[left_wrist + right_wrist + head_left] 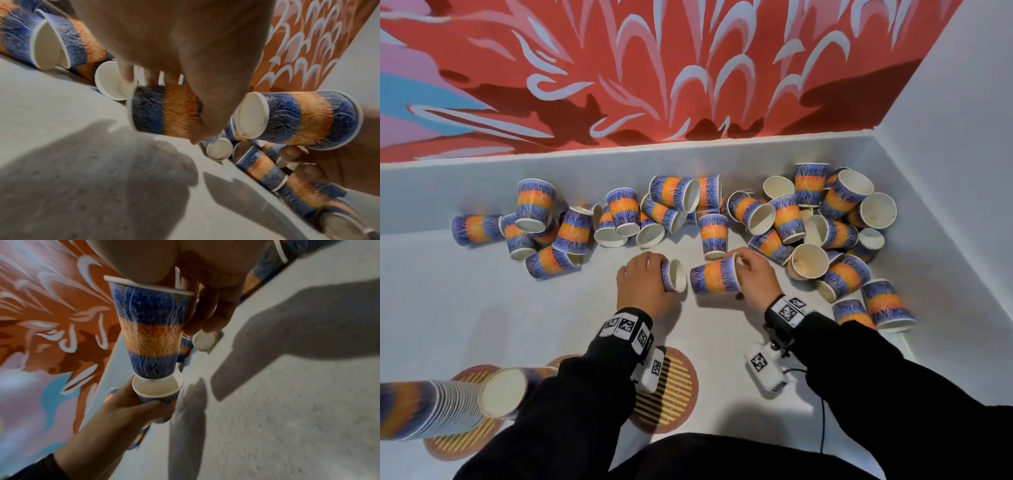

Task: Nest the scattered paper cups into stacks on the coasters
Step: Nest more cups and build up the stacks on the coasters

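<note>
Blue-and-orange paper cups lie scattered along the back of the white table (482, 308). My left hand (645, 281) grips one cup (674, 275) on its side, with the mouth facing right. My right hand (755, 274) grips a second cup (714, 277) by its rim, base pointing left at that mouth. In the right wrist view the second cup's (151, 337) base sits just at the open mouth of the left hand's cup (157, 390). A tall nested stack (445, 404) stands on a coaster (462, 442) at the lower left. A second striped coaster (671, 394) lies under my left forearm.
The scattered cups (825, 226) crowd the back and the right corner, some upright, most tipped over. A red patterned wall (654, 68) rises behind the table and a white wall (962, 137) closes the right side. A black cable (822, 421) runs near my right forearm.
</note>
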### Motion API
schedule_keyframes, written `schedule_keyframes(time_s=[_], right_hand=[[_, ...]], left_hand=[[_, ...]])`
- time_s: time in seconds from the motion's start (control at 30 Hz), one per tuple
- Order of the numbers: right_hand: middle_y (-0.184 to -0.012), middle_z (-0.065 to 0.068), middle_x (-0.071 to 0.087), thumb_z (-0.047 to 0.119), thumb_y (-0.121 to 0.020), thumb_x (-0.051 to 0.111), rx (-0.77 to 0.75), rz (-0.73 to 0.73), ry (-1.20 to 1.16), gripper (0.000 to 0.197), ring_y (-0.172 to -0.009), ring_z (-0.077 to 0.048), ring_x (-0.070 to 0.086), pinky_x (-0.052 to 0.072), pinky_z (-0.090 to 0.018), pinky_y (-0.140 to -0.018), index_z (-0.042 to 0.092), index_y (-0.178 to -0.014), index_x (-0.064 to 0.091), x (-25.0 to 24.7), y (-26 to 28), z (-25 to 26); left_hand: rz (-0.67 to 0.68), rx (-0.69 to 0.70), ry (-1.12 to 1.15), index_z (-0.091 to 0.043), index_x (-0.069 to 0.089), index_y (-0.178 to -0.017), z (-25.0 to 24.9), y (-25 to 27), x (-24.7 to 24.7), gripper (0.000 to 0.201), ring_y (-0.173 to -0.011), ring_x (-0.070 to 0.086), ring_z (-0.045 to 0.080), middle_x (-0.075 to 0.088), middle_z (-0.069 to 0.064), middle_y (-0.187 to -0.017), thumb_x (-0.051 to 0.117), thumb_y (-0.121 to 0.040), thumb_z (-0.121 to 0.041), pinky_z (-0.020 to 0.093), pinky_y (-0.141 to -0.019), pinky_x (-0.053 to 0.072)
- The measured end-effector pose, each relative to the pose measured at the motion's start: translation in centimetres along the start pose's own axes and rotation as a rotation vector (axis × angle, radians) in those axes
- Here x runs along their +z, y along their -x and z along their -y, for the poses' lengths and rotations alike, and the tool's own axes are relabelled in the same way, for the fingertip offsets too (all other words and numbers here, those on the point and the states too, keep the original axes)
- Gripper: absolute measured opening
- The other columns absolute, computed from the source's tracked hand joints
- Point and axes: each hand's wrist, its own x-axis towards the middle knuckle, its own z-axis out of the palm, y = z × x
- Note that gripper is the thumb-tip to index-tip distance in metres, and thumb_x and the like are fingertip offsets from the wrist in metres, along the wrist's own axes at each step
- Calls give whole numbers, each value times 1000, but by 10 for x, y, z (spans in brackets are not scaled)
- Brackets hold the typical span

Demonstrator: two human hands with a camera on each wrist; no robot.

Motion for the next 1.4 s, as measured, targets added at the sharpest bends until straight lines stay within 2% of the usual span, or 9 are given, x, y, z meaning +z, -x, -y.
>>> schedule_keyframes(time_s=[0.23,0.43,0.57,0.7,0.9,1.0,1.13,1.27,1.4], right_hand=[[-97,1,70,6,-101,51,-230,48,90,24,-93,-11,67,54,-23,-79,21,-100,70,-9,0,19],[-145,-4,58,27,-109,48,-34,241,-78,35,-131,-17,56,45,-33,-111,29,-142,61,25,10,12],[-141,0,60,55,-102,46,16,245,-7,51,-131,-18,56,40,-38,-116,26,-142,59,27,-12,13],[-145,-13,51,33,-97,64,-40,7,260,55,-131,-30,53,43,-48,-113,22,-148,47,29,-54,7],[-165,-12,18,23,-99,61,-61,101,644,74,-141,-40,43,41,-48,-114,28,-162,22,44,-94,13],[-150,-18,32,30,-93,69,11,80,641,74,-130,-43,50,43,-46,-109,32,-155,30,39,-95,21],[-126,-9,46,29,-83,78,-41,75,614,40,-100,-33,60,49,-39,-92,21,-112,52,26,-87,20],[-75,1,60,30,-91,74,-134,92,435,20,-72,-22,56,43,-37,-68,22,-84,57,6,-66,19],[-81,-5,72,43,-90,67,-244,217,245,17,-81,-30,68,57,-52,-83,26,-91,70,-12,-32,25]], left_hand=[[60,164,375,-30,51,-132,-27,29,-7,69,-105,57,25,62,0,-117,74,-67,-41,46,-87,52],[140,116,711,-27,50,-128,-59,40,0,64,-103,63,16,63,-2,-114,72,-68,-32,44,-89,56],[125,22,827,-26,49,-129,-54,44,3,64,-105,65,9,64,-4,-118,76,-71,-26,31,-87,55],[104,-109,839,-26,46,-134,-42,38,-1,62,-104,64,12,64,-7,-117,81,-82,-25,30,-88,53],[153,-203,786,-30,53,-129,-29,37,-3,53,-90,65,5,68,-10,-104,79,-84,-41,29,-76,54],[175,-230,782,-31,54,-131,-24,39,-2,57,-91,64,4,67,-13,-102,77,-82,-50,27,-76,49],[224,-265,768,-30,55,-129,-18,39,2,59,-93,65,10,68,-8,-102,76,-78,-51,31,-81,50],[227,-242,784,-33,54,-127,-17,40,1,50,-92,64,6,68,-12,-101,79,-84,-40,31,-82,51],[215,-176,788,-38,54,-131,-18,39,-2,55,-96,66,7,70,-11,-105,79,-82,-32,38,-90,57]])
